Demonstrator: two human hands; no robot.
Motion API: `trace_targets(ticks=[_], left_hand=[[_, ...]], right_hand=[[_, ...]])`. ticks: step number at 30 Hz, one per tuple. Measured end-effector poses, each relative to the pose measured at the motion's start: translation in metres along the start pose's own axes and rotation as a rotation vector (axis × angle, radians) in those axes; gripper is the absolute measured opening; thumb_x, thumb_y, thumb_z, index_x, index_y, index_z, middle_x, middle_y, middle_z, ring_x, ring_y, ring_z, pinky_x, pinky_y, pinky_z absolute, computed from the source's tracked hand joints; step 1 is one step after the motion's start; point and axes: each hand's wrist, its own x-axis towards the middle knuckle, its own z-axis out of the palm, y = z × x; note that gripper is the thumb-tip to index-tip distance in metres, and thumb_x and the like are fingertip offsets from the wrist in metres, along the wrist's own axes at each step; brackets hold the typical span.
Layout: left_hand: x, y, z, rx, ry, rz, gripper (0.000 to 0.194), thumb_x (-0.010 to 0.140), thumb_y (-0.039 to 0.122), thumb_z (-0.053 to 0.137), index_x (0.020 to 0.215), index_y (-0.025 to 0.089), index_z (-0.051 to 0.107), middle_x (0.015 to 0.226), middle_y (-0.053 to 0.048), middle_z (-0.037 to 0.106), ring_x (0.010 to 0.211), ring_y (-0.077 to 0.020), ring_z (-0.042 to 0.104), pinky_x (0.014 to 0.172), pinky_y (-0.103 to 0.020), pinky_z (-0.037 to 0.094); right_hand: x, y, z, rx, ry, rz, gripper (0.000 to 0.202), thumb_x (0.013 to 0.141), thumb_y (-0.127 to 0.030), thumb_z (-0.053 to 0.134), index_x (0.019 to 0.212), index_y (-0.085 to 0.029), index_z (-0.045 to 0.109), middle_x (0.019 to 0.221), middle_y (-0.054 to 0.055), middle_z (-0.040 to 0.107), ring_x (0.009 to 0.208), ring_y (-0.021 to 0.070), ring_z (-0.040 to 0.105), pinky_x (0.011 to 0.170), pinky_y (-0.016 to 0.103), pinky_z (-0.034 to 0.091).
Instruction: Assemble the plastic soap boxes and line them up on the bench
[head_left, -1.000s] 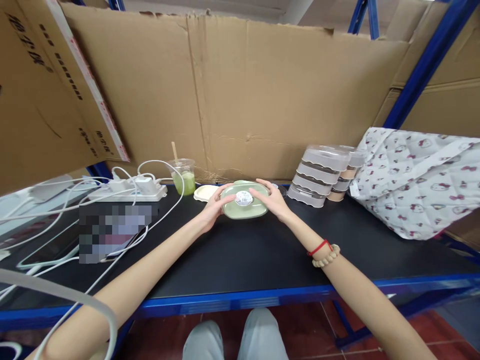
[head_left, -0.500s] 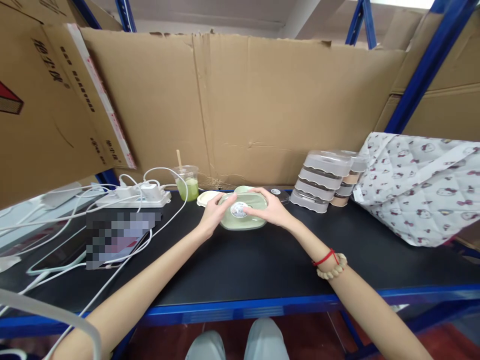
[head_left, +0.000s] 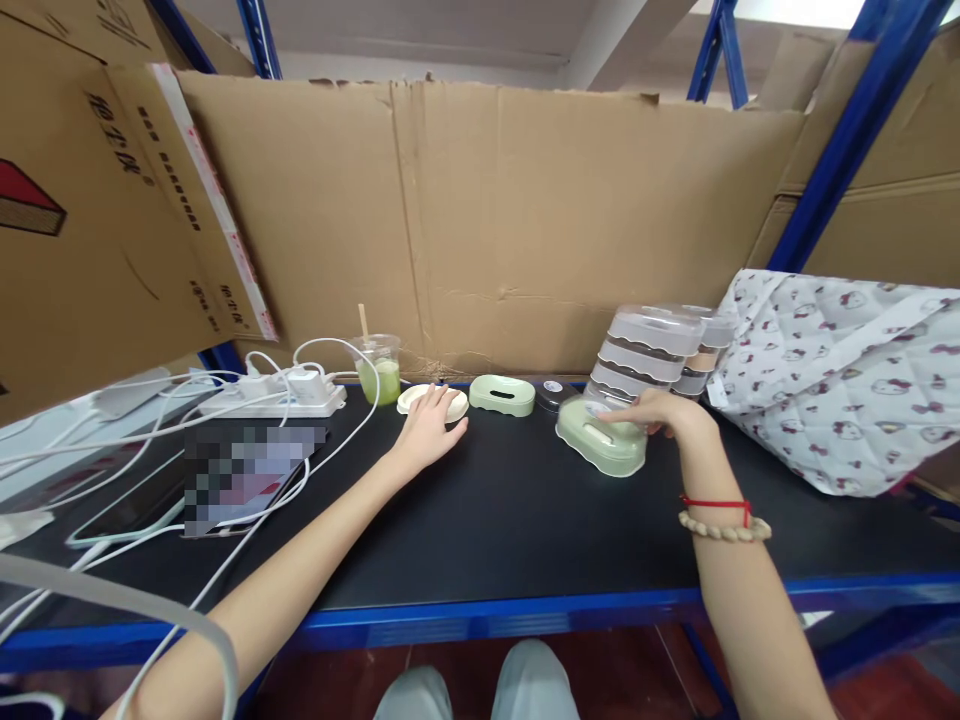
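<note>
My left hand (head_left: 429, 428) reaches over a cream oval soap box (head_left: 454, 405) near the back of the table, fingers stretched out and apart. I cannot tell whether it presses on it. On the right, my right hand (head_left: 654, 408) grips a light green soap box with a clear lid (head_left: 604, 450), which it holds tilted in front of the stacked boxes. Between the hands, a green oval piece with a slot (head_left: 501, 396) lies on the table. Beside that sits a dark soap box (head_left: 553, 396) with a round sticker.
Stacked grey boxes with clear lids (head_left: 634, 358) stand at the back right, beside a quilted bag (head_left: 847, 380). To the left are a cup of green drink (head_left: 381, 380), a white power strip (head_left: 315, 402), loose cables and a tablet-like device. Cardboard (head_left: 525, 230) walls the back.
My right hand has carried the lidded green soap box from the middle to the right. My left hand has let go of it and now lies over the cream soap box.
</note>
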Motion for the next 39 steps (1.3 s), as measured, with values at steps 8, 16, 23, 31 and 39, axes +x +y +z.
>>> trace_targets(ticks=[8, 16, 23, 31, 39], left_hand=[[0.000, 0.011, -0.010, 0.104, -0.159, -0.057, 0.036, 0.086, 0.032, 0.039, 0.094, 0.017, 0.070, 0.104, -0.013, 0.069, 0.104, -0.0298, 0.060, 0.095, -0.043, 0.037], [-0.005, 0.014, -0.014, 0.285, -0.206, -0.395, 0.059, 0.085, 0.044, 0.041, 0.123, 0.000, 0.052, 0.124, -0.027, 0.054, 0.118, -0.0375, 0.048, 0.095, -0.043, 0.034], [-0.005, 0.018, -0.012, 0.170, -0.262, -0.284, 0.051, 0.074, 0.055, 0.055, 0.103, 0.013, 0.061, 0.117, -0.020, 0.060, 0.116, -0.0347, 0.050, 0.095, -0.041, 0.037], [-0.003, 0.017, -0.013, -0.173, -0.194, -0.373, 0.043, 0.056, 0.046, 0.077, 0.082, 0.023, 0.051, 0.087, -0.004, 0.066, 0.093, -0.0269, 0.063, 0.078, -0.033, 0.046], [0.004, -0.008, -0.014, -1.025, -0.420, -0.657, 0.046, 0.039, 0.010, 0.083, 0.078, 0.018, 0.060, 0.065, -0.001, 0.066, 0.059, -0.0156, 0.062, 0.059, -0.026, 0.050]], right_hand=[[-0.005, -0.030, 0.025, -0.085, 0.236, -0.512, 0.037, 0.061, -0.029, 0.073, 0.098, -0.028, 0.068, 0.106, 0.005, 0.066, 0.099, 0.0262, 0.062, 0.083, 0.035, 0.047], [0.003, -0.021, 0.027, -0.222, 0.140, -0.539, 0.055, 0.053, 0.007, 0.053, 0.090, -0.031, 0.070, 0.102, 0.001, 0.067, 0.094, 0.0231, 0.063, 0.078, 0.032, 0.046], [0.010, -0.041, 0.054, -0.156, 0.387, -0.663, 0.048, 0.077, -0.019, 0.055, 0.125, -0.020, 0.054, 0.122, 0.013, 0.060, 0.112, 0.0272, 0.056, 0.093, 0.043, 0.041], [0.014, -0.080, 0.101, -0.141, 0.307, -0.824, 0.051, 0.085, -0.022, 0.052, 0.135, -0.013, 0.046, 0.132, 0.018, 0.051, 0.124, 0.0272, 0.046, 0.099, 0.043, 0.038], [0.006, -0.078, 0.088, -0.083, 0.292, -0.733, 0.023, 0.083, -0.026, 0.057, 0.102, -0.022, 0.070, 0.109, 0.008, 0.065, 0.101, 0.0242, 0.061, 0.077, 0.031, 0.047]])
